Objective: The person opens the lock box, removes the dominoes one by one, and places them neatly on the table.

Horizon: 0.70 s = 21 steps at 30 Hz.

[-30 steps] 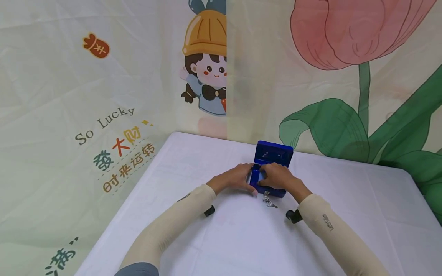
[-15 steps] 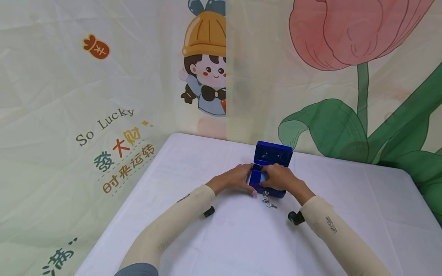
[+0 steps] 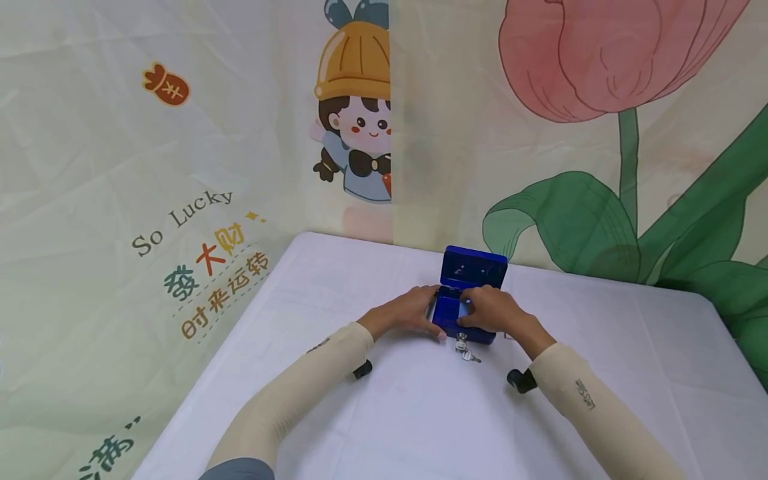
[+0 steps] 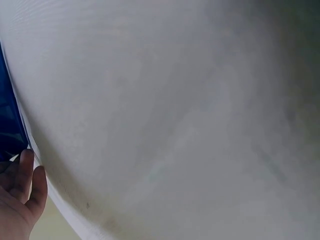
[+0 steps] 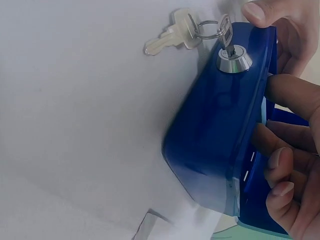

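Observation:
A blue metal cash box (image 3: 445, 313) stands on the table with its lid (image 3: 474, 262) raised. My left hand (image 3: 409, 310) grips its left side; in the right wrist view the left thumb (image 5: 256, 14) lies on the front edge. Reaching inside from the right, my right hand (image 3: 493, 309) pinches a light blue thing (image 3: 463, 309) whose kind is mostly hidden by the fingers. A key (image 5: 227, 34) sits in the front lock (image 5: 234, 61), and a second key (image 5: 172, 36) hangs from its ring. The left wrist view shows just fingers (image 4: 25, 180) beside the box's edge.
White cloth covers the table (image 3: 390, 413). A small pale flat piece (image 5: 153, 227) lies right of the box in the right wrist view. Printed curtains (image 3: 444, 133) hang behind the table. A black wrist camera (image 3: 521, 381) projects below my right wrist.
My right hand has shifted slightly to the right inside the box, and the light blue thing has moved with it. The left hand keeps its place on the box.

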### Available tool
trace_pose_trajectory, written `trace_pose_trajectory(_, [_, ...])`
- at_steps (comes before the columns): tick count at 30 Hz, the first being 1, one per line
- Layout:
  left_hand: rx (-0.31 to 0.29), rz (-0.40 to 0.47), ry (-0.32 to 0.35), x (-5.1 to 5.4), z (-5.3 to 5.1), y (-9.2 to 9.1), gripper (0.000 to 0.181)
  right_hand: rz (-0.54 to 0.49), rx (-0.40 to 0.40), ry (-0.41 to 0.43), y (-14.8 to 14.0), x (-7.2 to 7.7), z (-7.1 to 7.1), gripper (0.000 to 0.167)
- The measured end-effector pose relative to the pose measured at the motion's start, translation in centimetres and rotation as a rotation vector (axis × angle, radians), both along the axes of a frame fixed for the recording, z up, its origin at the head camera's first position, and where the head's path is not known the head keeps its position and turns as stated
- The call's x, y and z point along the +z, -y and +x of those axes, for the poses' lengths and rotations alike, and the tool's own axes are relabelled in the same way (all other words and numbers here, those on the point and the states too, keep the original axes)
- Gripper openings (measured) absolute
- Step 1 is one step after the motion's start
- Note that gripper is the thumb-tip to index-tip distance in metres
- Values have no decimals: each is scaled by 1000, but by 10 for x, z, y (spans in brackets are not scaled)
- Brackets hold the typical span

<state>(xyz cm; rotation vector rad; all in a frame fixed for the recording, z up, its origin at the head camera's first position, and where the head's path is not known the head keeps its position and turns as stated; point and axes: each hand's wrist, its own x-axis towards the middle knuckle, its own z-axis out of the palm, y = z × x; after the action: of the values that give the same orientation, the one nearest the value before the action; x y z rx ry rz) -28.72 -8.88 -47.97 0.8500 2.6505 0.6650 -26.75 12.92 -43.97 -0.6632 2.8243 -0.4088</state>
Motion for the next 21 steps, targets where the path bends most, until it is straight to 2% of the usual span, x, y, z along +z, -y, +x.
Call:
trace_pose_trajectory(6, [-5, 23, 9, 2, 2, 0, 113, 0, -9, 2, -3, 2, 3, 56])
trace_pose_trajectory(21, [-35, 55, 13, 2, 0, 2, 111, -6, -27, 33, -15, 11, 10, 55])
